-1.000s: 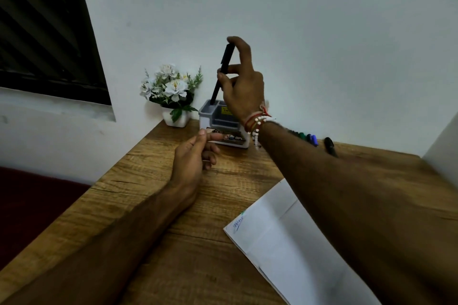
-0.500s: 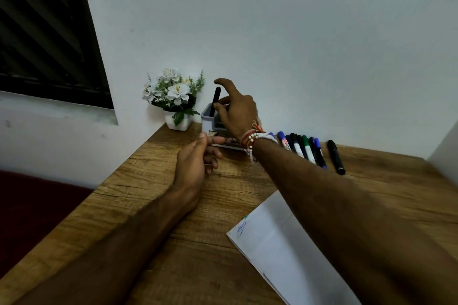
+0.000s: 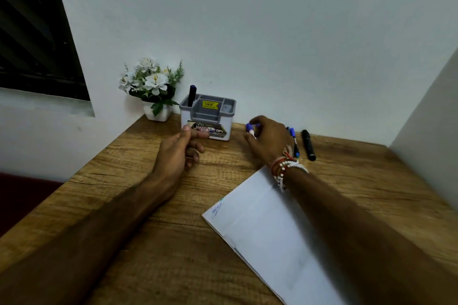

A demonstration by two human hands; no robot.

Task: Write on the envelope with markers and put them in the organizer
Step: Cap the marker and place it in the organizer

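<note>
Because the envelope [image 3: 272, 228] lies nearest on the wooden table [image 3: 153, 242], with a few small words inked at its far-left corner and the right forearm crossing above its upper edge, the first risk sits there: if the arm drags low on its way back, it could shift the paper or smear the writing, should the ink be wet. Further out, the left hand [image 3: 178, 153] holds nothing; its forefinger reaches out to touch the front face of the organizer [image 3: 207, 120] while the other fingers curl loosely. To the right, the right hand [image 3: 269, 141], beaded bracelets [image 3: 285, 166] at its wrist, has its fingers curled round a blue-capped marker [image 3: 250, 129] down at the tabletop; whether it has left the wood I cannot tell. Just behind that hand lie a blue marker [image 3: 294, 140] and a black marker [image 3: 308, 145], and a careless lift could knock them rolling. The organizer looks light, so a marker pushed in at a slant might tip or slide it if the steadying finger comes away. One dark marker [image 3: 192, 95] already stands in its rear-left compartment, leaning slightly. Beside it, against the wall, sits a flower pot [image 3: 158, 114], near enough for a wide swing to catch.
</note>
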